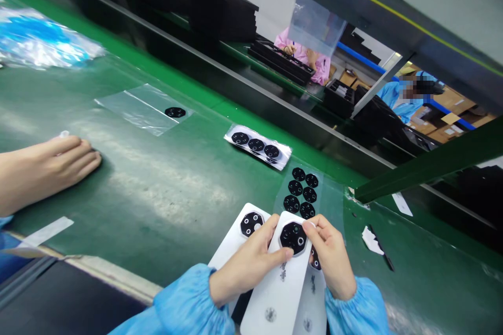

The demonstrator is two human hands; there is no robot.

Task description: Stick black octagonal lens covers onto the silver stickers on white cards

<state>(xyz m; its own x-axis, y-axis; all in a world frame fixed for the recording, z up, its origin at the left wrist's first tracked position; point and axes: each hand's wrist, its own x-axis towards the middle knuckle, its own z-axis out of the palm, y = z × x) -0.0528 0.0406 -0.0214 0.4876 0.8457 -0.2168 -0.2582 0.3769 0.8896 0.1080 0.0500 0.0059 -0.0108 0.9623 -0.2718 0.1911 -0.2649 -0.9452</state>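
Note:
A white phone back cover (275,293) is tilted up between my two hands, with a black octagonal camera lens plate (288,234) near its top end. My left hand (249,264) grips its left edge, the thumb lying at the plate's lower rim. At the upper right corner, my right hand (332,254) pinches the edge with thumb and fingers by the plate. Another white cover (239,241) with a black lens plate lies behind my left hand. A third cover (312,303) is partly hidden beneath the held one.
Beyond lie a clear sheet of several black lens plates (295,188), a white strip (257,147) bearing three, and a clear bag (145,107). A co-worker's hand (58,167) rests at left. A black pen-like stick (383,251) and green post (428,165) are right.

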